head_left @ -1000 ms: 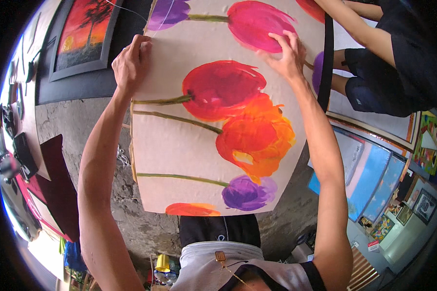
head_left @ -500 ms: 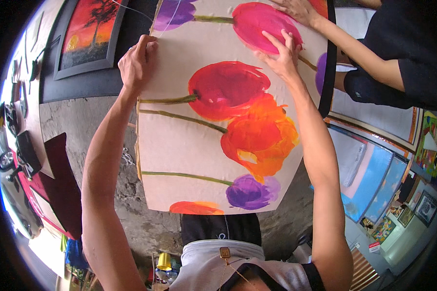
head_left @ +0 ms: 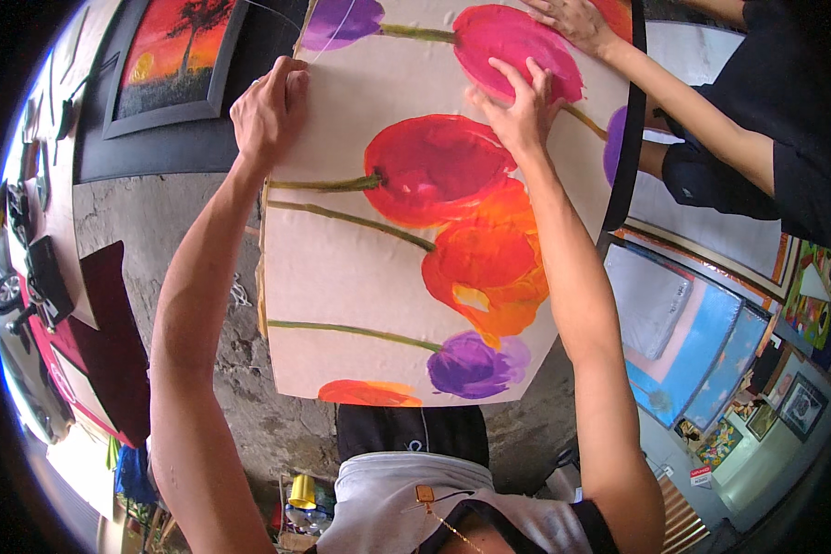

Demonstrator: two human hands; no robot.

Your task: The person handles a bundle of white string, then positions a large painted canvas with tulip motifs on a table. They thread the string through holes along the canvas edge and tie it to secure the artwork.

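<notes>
I have the painting (head_left: 328, 268) face up in front of the waist, its far end running out of the top of the view; what carries it I cannot tell. My left hand (head_left: 272, 111) is curled at the left edge, fingers bent tight, but the fingertips are hidden, so I cannot tell whether they pinch the cloth. My right hand (head_left: 521, 106) is open, fingers spread and slightly bent, over the lower part of the pink flower (head_left: 503, 46), grasping nothing. Another person's hand (head_left: 574, 23) lies flat near the top right, just beyond mine. A thin string (head_left: 343, 30) crosses the upper left corner.

I judge the step in hand to be steadying the painting and smoothing its face, since small ripples show in the cloth. The next move, I'd say, calls for a steady left edge and light, even pressure from the right palm, clear of the other person's fingers.
</notes>
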